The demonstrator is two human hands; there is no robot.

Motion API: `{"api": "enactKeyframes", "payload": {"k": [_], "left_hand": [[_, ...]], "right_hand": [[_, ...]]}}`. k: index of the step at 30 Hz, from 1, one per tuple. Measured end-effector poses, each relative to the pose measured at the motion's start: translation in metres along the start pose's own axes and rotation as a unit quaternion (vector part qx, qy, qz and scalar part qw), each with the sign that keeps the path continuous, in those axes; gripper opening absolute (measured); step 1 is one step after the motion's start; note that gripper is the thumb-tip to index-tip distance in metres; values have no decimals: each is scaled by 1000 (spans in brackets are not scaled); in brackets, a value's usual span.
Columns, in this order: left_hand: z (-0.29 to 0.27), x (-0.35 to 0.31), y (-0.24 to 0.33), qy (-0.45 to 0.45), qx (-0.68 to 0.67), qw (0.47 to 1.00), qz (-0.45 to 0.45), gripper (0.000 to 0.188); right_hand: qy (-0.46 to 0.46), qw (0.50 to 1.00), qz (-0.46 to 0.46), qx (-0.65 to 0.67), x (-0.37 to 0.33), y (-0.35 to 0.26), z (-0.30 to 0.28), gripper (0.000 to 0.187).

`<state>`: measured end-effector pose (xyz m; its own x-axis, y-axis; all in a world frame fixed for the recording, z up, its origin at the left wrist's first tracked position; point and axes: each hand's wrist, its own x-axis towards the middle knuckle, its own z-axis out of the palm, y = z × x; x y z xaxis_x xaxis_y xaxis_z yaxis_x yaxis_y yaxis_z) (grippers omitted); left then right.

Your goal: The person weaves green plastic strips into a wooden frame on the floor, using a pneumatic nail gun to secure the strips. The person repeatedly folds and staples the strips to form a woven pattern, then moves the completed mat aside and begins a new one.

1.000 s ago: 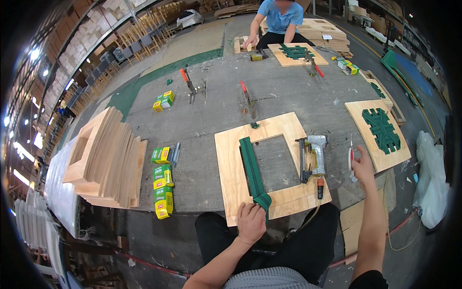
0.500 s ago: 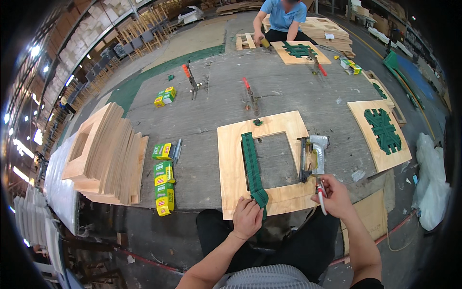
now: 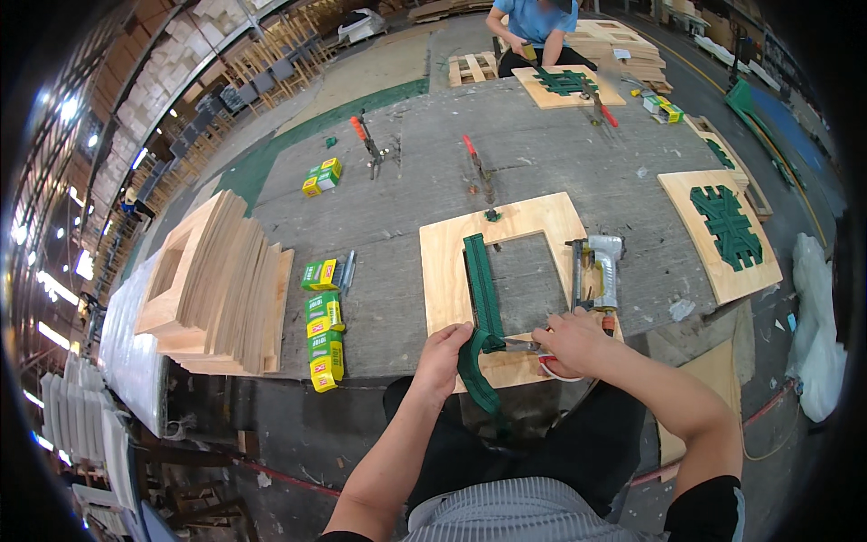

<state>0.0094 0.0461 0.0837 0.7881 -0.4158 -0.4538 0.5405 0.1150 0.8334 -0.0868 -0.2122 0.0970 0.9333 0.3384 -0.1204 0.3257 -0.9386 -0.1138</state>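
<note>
A pale plywood frame with a rectangular opening lies flat in front of me at the table's near edge. Dark green elastic webbing runs along the left side of the opening, its loose end hanging over the near edge. My left hand pinches the webbing near the frame's near rail. Closed around scissors with red and white handles, my right hand points the blades at the webbing's fold; whether they touch it is hard to tell. A silver staple gun rests on the frame's right side.
At left stand a stack of plywood frames and green-yellow boxes. Red-handled toggle clamps are fixed to the table. A panel with woven green webbing lies at right. Across the table, a person in blue works at another panel.
My right hand has moved left, bringing the scissors from beside the staple gun to the webbing. My left hand has lifted the webbing's loose end. The view has shifted slightly.
</note>
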Motion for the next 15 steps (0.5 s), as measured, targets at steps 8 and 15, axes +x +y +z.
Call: {"api": "enactKeyframes", "payload": {"k": [8,15], "left_hand": [[3,-4,3,-11,38,999,15,23],[-2,-4,0,-10,47,999,21,23]], "right_hand": [[-39,997,-61,13,14,13,7,38],[-8,995,-95,11,27,5,5,37]]}}
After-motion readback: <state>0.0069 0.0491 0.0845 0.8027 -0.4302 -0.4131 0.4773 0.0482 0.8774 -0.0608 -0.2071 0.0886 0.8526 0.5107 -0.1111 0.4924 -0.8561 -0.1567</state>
